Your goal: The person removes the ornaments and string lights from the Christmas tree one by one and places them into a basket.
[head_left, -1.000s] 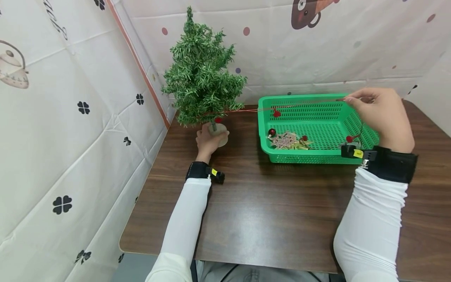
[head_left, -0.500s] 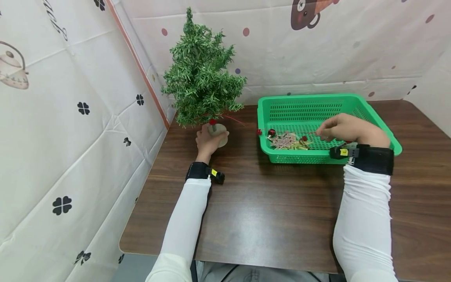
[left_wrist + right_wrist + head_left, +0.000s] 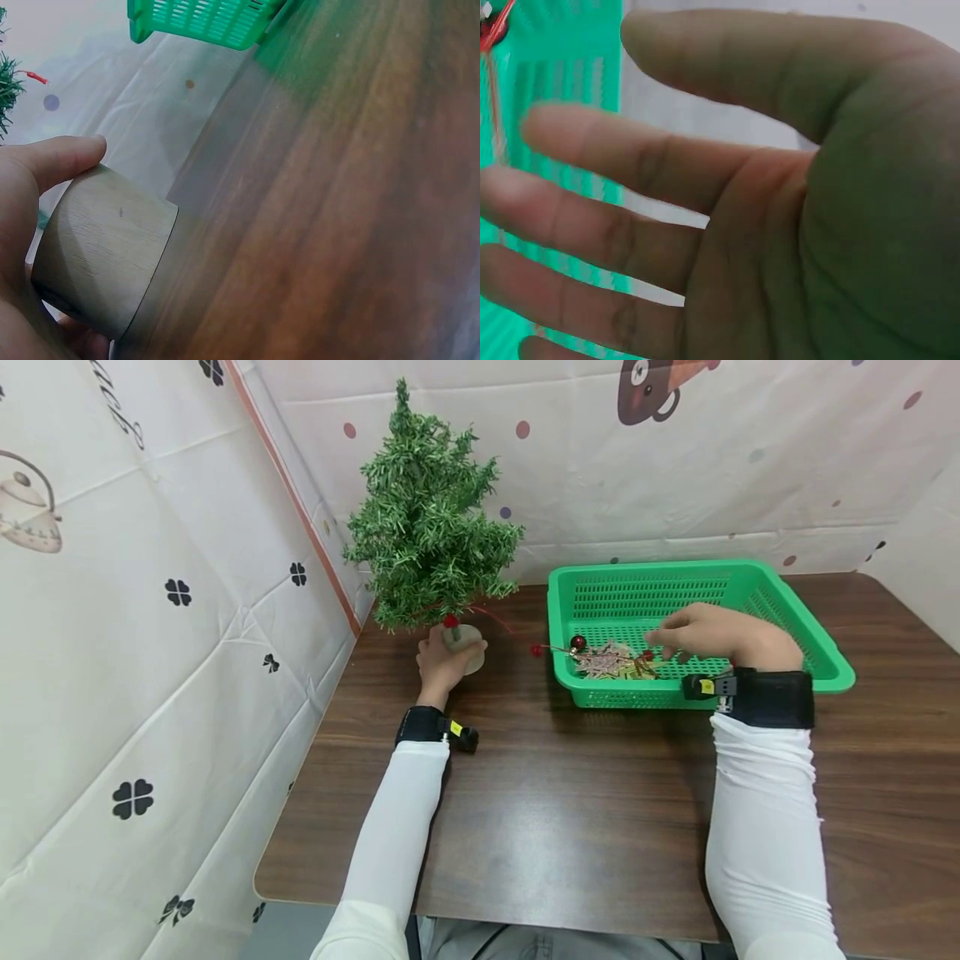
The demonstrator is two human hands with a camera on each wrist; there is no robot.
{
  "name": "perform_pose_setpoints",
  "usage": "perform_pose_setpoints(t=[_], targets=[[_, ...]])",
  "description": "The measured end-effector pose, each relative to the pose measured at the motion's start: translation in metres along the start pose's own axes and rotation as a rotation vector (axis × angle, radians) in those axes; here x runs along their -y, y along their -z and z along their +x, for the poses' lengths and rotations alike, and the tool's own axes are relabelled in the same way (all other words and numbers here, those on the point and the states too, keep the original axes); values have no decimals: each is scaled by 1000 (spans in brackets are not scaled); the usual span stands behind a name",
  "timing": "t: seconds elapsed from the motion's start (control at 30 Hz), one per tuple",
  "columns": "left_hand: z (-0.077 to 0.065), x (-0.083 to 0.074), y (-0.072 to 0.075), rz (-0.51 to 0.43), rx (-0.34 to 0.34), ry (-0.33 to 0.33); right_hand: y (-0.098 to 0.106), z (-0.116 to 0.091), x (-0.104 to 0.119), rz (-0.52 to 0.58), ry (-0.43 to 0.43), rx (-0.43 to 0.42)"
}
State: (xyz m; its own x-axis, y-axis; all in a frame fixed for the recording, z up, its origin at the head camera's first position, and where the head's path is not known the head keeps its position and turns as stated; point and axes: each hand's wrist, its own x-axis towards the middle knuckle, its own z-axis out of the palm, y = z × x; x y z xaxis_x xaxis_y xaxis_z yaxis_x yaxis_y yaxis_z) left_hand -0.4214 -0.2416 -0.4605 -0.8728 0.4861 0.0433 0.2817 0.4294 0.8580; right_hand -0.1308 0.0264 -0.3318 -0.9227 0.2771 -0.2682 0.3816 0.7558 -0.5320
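A small artificial Christmas tree [image 3: 433, 518] stands at the back left on a round pale wooden base [image 3: 112, 247]. My left hand [image 3: 442, 662] grips that base, its thumb along the top edge in the left wrist view. A thin red cord [image 3: 492, 615] with red pompoms hangs slack from the lower branches. One pompom [image 3: 450, 621] is by the trunk, another [image 3: 536, 650] just left of the basket. My right hand [image 3: 716, 635] is over the green basket [image 3: 675, 695]; its fingers [image 3: 592, 202] are extended and spread in the right wrist view, with nothing between them and the thumb.
Inside the basket's left part lie a dark red bauble [image 3: 578, 642], a pinkish glittery ornament [image 3: 604, 660] and a gold star [image 3: 636, 669]. The brown wooden table [image 3: 562, 810] meets printed cloth walls [image 3: 750, 460] at the back and left.
My right hand has let go of the red cord, which it held taut above the basket, and moved left and down. The cord has slackened. My left hand stays on the base.
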Motion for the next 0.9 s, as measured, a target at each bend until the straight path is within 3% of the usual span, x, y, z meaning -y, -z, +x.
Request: perform_pose_setpoints(t=[0.23,0.43,0.6,0.8,0.9], targets=[[-1,-1,0,7,-1,4,-6,2,45,-14,157,-174],[0,1,0,17,-10,2,-29,22,89,54,301,-306],[1,1,-1,27,-23,-11,-54,37,115,91,423,-318],[2,0,-3,77,-46,-9,-85,54,134,116,492,-262],[3,0,-4,90,-50,-1,-97,59,141,144,522,-282]])
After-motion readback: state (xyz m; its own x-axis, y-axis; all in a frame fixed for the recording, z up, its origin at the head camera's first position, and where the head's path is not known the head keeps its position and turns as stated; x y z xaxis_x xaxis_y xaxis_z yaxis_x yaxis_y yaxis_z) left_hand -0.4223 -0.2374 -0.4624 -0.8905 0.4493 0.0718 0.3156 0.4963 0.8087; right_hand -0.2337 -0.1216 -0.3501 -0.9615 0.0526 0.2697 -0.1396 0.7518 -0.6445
